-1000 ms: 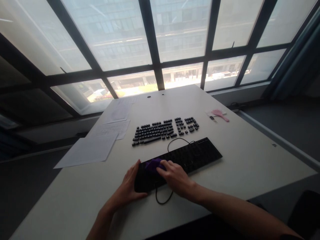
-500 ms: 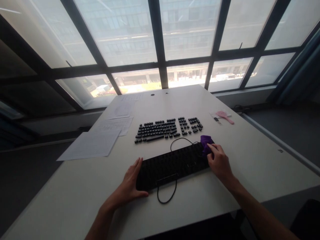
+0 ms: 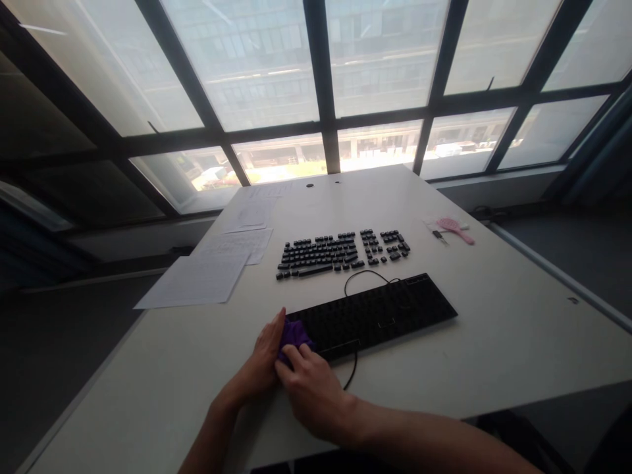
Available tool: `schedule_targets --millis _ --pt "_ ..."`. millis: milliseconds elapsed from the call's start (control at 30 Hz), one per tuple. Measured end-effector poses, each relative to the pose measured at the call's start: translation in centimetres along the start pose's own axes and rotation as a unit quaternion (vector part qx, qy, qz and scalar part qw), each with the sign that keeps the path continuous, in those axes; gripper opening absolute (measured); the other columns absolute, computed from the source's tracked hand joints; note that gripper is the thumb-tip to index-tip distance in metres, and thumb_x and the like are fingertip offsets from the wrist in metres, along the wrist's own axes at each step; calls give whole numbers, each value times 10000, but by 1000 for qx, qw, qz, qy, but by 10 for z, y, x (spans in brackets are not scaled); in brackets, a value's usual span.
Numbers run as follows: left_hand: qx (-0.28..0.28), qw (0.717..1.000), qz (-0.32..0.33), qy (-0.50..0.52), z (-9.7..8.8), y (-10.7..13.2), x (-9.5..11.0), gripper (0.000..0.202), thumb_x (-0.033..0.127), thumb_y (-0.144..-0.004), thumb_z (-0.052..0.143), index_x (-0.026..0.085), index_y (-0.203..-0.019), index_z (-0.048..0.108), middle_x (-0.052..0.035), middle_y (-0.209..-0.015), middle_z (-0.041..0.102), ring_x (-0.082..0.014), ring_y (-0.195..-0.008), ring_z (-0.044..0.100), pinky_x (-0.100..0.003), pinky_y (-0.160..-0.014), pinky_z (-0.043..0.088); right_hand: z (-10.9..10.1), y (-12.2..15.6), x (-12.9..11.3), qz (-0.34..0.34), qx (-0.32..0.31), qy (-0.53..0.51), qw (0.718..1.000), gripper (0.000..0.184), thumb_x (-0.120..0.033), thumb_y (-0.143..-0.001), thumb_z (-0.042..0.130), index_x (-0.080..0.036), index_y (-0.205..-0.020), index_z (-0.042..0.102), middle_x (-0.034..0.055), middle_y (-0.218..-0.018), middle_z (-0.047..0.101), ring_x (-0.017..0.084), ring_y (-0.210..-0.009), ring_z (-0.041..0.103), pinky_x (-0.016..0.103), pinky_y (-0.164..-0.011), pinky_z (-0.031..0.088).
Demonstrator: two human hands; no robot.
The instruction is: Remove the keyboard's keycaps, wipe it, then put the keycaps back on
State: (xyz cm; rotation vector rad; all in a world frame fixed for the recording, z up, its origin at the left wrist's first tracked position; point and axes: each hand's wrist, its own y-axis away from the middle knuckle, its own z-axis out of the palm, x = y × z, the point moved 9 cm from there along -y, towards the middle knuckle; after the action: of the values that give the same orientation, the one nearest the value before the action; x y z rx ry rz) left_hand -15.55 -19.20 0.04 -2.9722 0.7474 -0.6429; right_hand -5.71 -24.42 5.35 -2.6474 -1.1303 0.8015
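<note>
A black keyboard base [image 3: 375, 313] without its keycaps lies slightly slanted on the white table, its cable looping out at the back and front. My right hand [image 3: 313, 388] grips a purple cloth [image 3: 295, 334] and presses it on the left end of the keyboard. Against that same left edge rests my left hand [image 3: 264, 355], fingers stretched out; its thumb is hidden behind the right hand. Behind the keyboard, loose black keycaps [image 3: 320, 253] lie laid out in keyboard order.
Several printed paper sheets [image 3: 195, 280] lie along the table's left side. To the right are a pink hairbrush [image 3: 454, 228] and a small dark tool [image 3: 438, 236]. The white table [image 3: 444, 368] reaches toward large windows at the back.
My right hand has swept the purple cloth from the keyboard's right end across to its left end, beside my left hand. The view has shifted slightly.
</note>
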Motion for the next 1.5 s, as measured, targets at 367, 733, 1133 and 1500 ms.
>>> schedule_targets --millis 367,733,1133,1500 --pt "-5 1000 -20 3 -3 -1 -2 1277 463 -723 804 288 -1567 -138 -189 -1628 158 -448 -1447 267 -621 -1113 348 -132 117 185 225 149 92 959 350 -14 -815 497 -202 -1043 685 86 -1141 640 270 -1021 552 419 -909 499" --pt "4 1000 -19 -10 1 0 -11 1240 520 -735 776 287 -1576 -106 -175 -1637 150 -434 -1456 263 -607 -1128 343 -191 172 250 263 282 112 916 326 -79 -829 463 -177 -1036 695 108 -1076 652 275 -1021 609 447 -945 505" --pt "14 1000 -6 -22 -3 -1 -7 1234 539 -731 772 282 -1578 -88 -203 -1614 211 -457 -1431 304 -628 -1099 371 -169 138 249 267 196 123 935 334 -68 -813 501 -200 -1049 696 99 -1075 634 269 -1001 589 414 -904 512" --pt "19 1000 -8 9 -3 -13 0 1236 501 -723 801 303 -1579 -68 -178 -1611 223 -426 -1445 294 -592 -1125 366 -326 231 378 333 350 311 819 354 -206 -801 448 -143 -1017 721 175 -1040 651 303 -964 598 407 -851 463"
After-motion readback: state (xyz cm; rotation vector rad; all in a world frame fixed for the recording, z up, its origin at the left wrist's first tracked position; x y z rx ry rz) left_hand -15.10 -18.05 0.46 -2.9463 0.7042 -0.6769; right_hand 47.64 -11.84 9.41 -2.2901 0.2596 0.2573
